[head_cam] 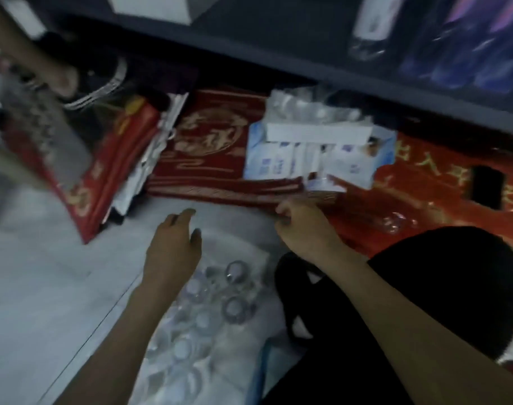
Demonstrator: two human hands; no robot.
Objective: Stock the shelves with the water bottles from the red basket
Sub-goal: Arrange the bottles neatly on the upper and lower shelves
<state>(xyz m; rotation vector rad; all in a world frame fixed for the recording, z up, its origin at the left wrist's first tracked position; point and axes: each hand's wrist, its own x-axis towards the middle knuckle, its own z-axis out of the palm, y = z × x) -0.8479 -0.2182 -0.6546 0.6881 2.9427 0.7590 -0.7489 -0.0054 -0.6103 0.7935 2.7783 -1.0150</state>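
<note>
A plastic-wrapped pack of clear water bottles (196, 317) lies on the pale floor in front of me, caps up. My left hand (176, 247) hovers over its far end, fingers apart and holding nothing. My right hand (302, 229) is to the right, fingers curled at the edge of a red mat (208, 159); blur hides whether it grips anything. More wrapped bottles (307, 106) sit under the dark shelf edge (278, 51). No red basket is in view.
Blue-and-white cartons (316, 159) rest on the red mat below the shelf. A red bag (112, 159) leans at the left, beside another person's foot in a dark striped shoe (97, 80). My knee in black trousers (453, 273) fills the right.
</note>
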